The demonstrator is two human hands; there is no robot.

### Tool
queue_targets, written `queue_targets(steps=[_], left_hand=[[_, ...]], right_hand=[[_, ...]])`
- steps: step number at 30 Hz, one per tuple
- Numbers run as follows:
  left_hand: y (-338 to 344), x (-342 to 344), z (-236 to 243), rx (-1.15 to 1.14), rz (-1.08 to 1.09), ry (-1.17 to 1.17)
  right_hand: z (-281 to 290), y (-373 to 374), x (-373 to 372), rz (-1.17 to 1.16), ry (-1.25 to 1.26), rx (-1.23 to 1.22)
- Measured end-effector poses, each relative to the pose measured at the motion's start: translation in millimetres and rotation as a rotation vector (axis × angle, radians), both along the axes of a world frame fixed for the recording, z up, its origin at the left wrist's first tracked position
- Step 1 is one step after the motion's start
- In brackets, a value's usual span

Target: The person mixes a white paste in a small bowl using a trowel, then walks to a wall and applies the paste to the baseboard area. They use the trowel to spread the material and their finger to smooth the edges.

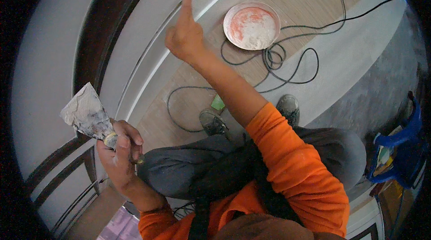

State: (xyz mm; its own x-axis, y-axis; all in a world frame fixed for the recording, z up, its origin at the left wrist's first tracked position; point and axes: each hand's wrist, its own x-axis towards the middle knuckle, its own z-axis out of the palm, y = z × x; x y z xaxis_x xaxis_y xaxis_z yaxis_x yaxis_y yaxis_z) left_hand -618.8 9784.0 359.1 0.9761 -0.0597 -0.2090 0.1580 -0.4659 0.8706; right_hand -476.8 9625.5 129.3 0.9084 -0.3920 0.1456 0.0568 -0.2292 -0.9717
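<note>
My left hand [117,152] is closed around the handle of a putty knife [90,112]. Its wide blade points up and away, smeared with whitish filler, beside the pale wall panel. My right hand [185,38] reaches forward to the white skirting [148,67] at the foot of the wall. The index finger is stretched out with its tip at a thin dark groove along the top of the skirting; the other fingers curl in, and nothing shows in that hand. To the right of it, a shallow white bowl [226,28] on the floor holds white material with reddish-orange patches.
A dark cord [318,63] loops across the floor around the bowl and toward my shoes [214,121]. Near them lies a small green piece [217,102]. A blue carrier [395,143] with items inside stands at right. Dark trim [96,38] crosses the wall.
</note>
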Motion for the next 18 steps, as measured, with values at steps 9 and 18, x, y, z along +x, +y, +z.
queue_targets(steps=[9,18], left_hand=[[-11.7,-5.3,-0.5,0.007,0.029,-0.012],[-17.1,-2.5,3.1,0.010,-0.006,0.015]], right_hand=[[-20.6,-20.2,-15.2,-0.103,-0.137,0.040],[-26.3,-178.5,60.9,-0.451,-0.372,-0.132]])
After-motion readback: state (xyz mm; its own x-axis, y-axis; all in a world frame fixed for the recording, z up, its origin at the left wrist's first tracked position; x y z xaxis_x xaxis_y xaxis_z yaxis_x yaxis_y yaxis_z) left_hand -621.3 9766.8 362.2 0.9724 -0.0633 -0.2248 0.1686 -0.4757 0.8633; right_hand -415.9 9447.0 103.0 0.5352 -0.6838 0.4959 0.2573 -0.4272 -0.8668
